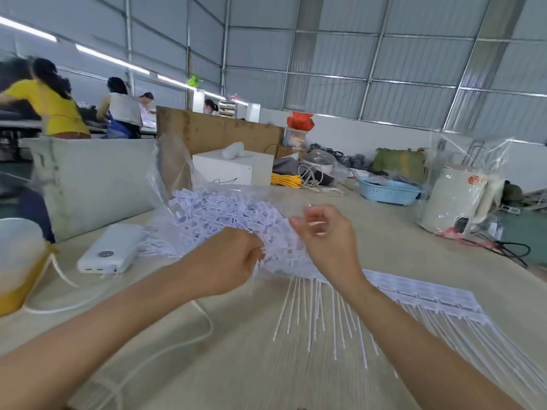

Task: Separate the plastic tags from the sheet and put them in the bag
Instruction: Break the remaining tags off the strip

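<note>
Workshop table (pixel 384 232): left hand (pixel 228 258) pinches loose tags (pixel 225 214) into the clear bag (pixel 177 170); right hand (pixel 325 232) pinches its mouth wide.

Thin white plastic tags (pixel 225 214), matt; clear glossy crinkled plastic bag (pixel 174 167); smooth matt beige table (pixel 384 232); glossy white plastic power bank (pixel 111 251); perforated blue plastic basket (pixel 387 190).

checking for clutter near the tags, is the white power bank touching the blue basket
Apart. The head view shows the power bank at the table's left and the blue basket far right.
</note>
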